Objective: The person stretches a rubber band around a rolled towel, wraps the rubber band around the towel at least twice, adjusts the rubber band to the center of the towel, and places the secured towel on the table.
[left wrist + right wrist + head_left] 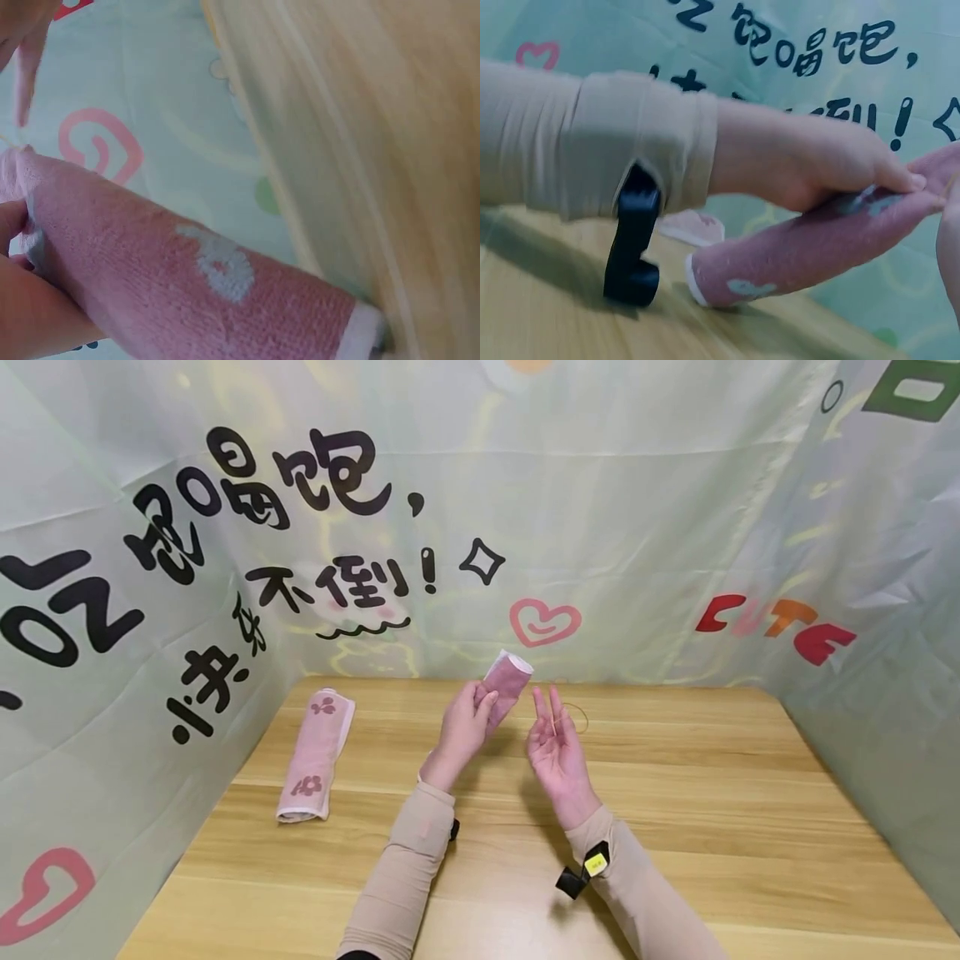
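My left hand (465, 722) grips a rolled pink towel (508, 681) near its middle, holding it tilted above the table. In the left wrist view the towel (150, 255) shows a pale motif and a white edge at its lower end. Close by on the right, my right hand (557, 752) is raised palm up, with two fingers straight. A thin yellowish rubber band (587, 718) loops about its fingers; how it runs behind them is hidden. The right wrist view shows the left thumb pressing the towel (795, 255), which narrows there.
Another rolled pink towel (318, 752) with darker flower motifs lies on the left of the wooden table (712, 827). Printed cloth walls (637, 527) rise along the table's back and sides. A black strap (573, 882) hangs from the right wrist.
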The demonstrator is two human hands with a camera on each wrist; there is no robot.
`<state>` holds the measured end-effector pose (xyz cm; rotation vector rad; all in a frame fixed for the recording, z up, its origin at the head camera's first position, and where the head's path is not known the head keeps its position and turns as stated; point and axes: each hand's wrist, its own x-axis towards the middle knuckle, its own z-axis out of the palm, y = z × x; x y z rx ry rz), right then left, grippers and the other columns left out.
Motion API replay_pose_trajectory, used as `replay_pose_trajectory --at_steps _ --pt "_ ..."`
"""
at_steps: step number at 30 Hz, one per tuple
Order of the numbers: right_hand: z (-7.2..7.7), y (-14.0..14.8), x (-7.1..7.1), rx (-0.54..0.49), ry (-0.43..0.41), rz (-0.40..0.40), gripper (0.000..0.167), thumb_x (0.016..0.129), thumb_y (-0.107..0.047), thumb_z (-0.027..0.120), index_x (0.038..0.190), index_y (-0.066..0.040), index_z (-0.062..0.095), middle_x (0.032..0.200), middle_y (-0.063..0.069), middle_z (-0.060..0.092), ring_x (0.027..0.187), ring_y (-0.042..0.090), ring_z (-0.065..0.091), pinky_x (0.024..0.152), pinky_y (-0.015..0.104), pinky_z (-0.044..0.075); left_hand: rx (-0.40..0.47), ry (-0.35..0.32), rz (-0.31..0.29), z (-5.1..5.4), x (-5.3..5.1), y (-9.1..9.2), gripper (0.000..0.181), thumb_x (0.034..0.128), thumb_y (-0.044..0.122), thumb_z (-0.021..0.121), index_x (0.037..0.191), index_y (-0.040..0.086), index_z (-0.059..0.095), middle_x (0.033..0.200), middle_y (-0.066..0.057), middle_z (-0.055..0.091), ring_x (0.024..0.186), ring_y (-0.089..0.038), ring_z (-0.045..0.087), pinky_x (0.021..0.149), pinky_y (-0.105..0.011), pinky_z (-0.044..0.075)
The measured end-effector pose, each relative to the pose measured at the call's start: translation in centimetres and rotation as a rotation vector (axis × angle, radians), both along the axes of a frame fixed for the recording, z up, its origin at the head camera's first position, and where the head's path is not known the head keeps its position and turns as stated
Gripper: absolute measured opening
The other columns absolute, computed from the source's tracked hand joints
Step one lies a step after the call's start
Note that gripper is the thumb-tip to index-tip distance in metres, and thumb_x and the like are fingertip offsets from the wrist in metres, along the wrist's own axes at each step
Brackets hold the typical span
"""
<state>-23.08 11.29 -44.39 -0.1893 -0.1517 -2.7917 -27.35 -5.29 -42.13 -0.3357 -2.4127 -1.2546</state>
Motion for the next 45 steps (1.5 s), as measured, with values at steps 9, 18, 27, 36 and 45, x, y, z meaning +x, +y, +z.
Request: replay_pose_trajectory --at_steps 9,18,27,36,45 --pt "0.5 0.7 -0.6 0.109 -0.265 -0.088 0.062 0.097 -0.020 0.058 0.151 -0.021 0.028 0.140 0.012 0.047 0.127 0.025 0.053 0.089 0.017 0.052 -0.318 0.098 0.071 -0.3 0.5 0.3 0.020 0.0970 0.032 0.057 0.104 0.014 0.061 0.099 -0.004 0.068 0.093 -0.025 0.063 0.086 -0.049 0.049" --pt "0.1 0.9 -1.1 0.285 -0.242 -0.140 0.036 0.097 -0.016 0.058 0.131 -0.008 0.048 0.133 0.011 0.051 0.113 0.027 0.063 0.087 0.013 0.051 -0.497 0.183 0.078 -0.4 1.0 0.5 0.024 0.0960 0.032 0.059 0.114 0.017 0.063 0.116 -0.001 0.068 0.108 -0.026 0.061 0.098 -0.051 0.043" --pt "-0.2 1.0 -1.3 0.827 0.022 -0.445 0.026 0.095 -0.003 0.058 0.119 -0.012 0.066 0.110 -0.002 0.071 0.098 0.016 0.071 0.076 0.024 0.058 -0.587 0.206 0.082 -0.7 0.9 0.7 0.026 0.0951 0.033 0.061 0.118 0.021 0.063 0.117 0.002 0.067 0.106 -0.023 0.061 0.095 -0.047 0.043" --pt "0.3 1.9 -1.3 1.191 0.190 -0.591 0.059 0.089 0.008 0.061 0.145 0.001 0.042 0.140 0.008 0.054 0.094 0.006 0.067 0.069 0.027 0.060 -0.661 0.283 0.003 -1.0 1.1 1.4 0.021 0.0962 0.037 0.057 0.113 0.026 0.064 0.112 0.006 0.069 0.100 -0.019 0.062 0.092 -0.045 0.046" --pt "0.8 2.2 -1.2 1.349 0.316 -0.635 0.063 0.086 0.009 0.065 0.144 0.001 0.043 0.149 0.017 0.042 0.099 0.006 0.065 0.071 0.027 0.059 -0.595 0.284 -0.078 -1.0 0.9 1.0 0.032 0.0959 0.031 0.059 0.127 0.026 0.058 0.118 0.004 0.069 0.103 -0.019 0.063 0.092 -0.045 0.046"
